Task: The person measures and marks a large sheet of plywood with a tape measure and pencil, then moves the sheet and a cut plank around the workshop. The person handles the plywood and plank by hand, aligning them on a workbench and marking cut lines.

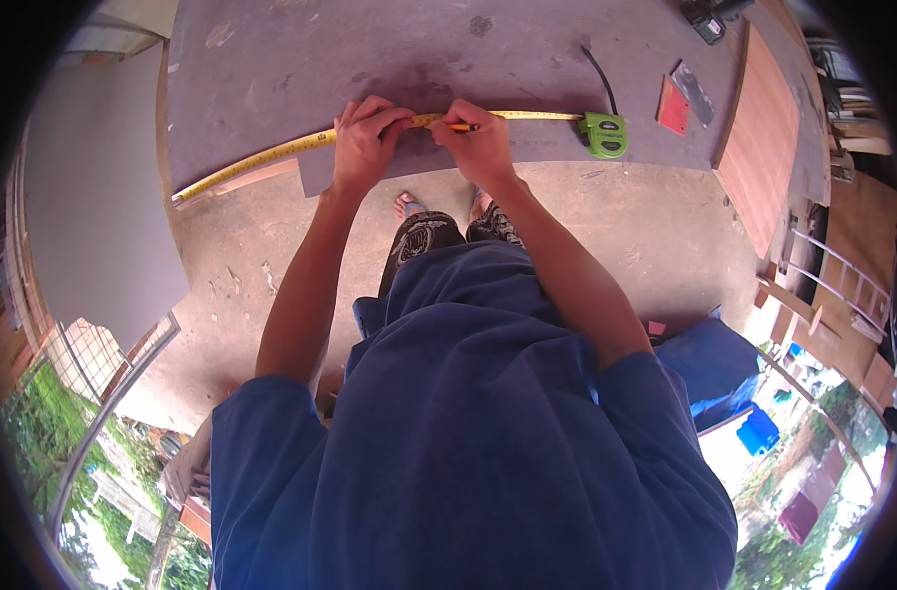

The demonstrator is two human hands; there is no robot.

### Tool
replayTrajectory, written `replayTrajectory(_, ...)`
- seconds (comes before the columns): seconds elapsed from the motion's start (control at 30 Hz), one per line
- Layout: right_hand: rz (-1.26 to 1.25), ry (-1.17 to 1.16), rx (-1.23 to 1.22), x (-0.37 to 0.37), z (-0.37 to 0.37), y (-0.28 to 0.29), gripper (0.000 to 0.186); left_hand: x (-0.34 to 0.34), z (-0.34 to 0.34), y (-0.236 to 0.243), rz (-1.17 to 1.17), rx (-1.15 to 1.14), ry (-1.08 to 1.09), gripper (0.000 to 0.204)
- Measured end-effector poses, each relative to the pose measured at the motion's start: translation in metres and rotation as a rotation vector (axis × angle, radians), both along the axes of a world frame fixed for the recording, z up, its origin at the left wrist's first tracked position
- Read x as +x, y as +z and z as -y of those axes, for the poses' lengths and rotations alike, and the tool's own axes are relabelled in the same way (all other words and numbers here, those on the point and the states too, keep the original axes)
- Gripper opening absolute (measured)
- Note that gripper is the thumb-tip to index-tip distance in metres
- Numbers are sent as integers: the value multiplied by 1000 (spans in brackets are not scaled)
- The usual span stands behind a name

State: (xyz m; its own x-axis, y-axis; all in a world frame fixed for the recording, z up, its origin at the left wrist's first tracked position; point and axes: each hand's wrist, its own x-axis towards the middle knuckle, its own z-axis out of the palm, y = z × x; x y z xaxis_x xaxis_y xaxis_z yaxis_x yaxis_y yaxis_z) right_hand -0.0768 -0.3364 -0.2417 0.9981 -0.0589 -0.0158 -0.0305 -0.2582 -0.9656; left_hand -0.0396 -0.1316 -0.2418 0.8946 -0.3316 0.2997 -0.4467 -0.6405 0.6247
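A tape measure with a green case lies near the front edge of the dark worktable. Its yellow blade runs out to the left along that edge and past the tabletop's near-left corner. My left hand is closed with thumb and fingers pinching the blade. Just to its right, my right hand grips a pencil, its tip pointing left beside the blade. A thin wooden strip shows under the blade's left part.
Right of the tape case lie a red piece and a dark flat piece. A plywood board overhangs the right side. A black tool sits at the far right. One large pale sheet stands at left.
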Motion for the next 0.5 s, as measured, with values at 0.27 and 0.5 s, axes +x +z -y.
replayTrajectory(0.27, -4, 9, -35, 1, 2, -2, 18, -1, -1, -4, 11, 2, 6, 17)
replayTrajectory(0.5, 17, 0, -181, 0, 1, 4, 25, 2, -3, -14, 88, 95, -37, 16)
